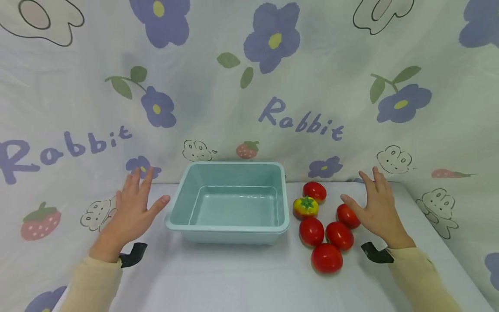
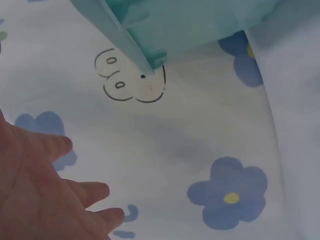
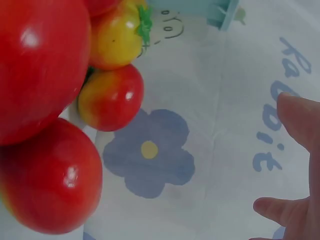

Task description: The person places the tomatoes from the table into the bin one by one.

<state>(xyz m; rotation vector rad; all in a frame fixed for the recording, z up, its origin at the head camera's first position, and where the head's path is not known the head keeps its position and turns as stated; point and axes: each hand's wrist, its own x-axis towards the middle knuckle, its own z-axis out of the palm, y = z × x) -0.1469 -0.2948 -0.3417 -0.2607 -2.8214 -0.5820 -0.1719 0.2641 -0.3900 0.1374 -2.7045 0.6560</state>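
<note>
My left hand [image 1: 134, 208] hovers left of a pale blue-green plastic basin [image 1: 230, 228], fingers spread and holding nothing. In the left wrist view its fingers [image 2: 90, 192] reach in from the lower left, apart from the basin [image 2: 200, 25]. My right hand [image 1: 376, 210] is also spread, beside several red tomatoes on the right of the table. Nearest to it is one tomato [image 1: 348, 216], which the hand partly overlaps in the head view. A yellow-and-red tomato [image 1: 306, 208] with a green star-shaped top sits among the others. The basin's visible inside holds nothing.
The frontmost tomato [image 1: 326, 258] lies toward the table's front, another tomato [image 1: 314, 192] at the back. A white cloth [image 1: 234, 281] covers the table. Behind it hangs a curtain [image 1: 218, 108] printed with flowers, rabbits and lettering. Black straps [image 1: 377, 253] sit at both wrists.
</note>
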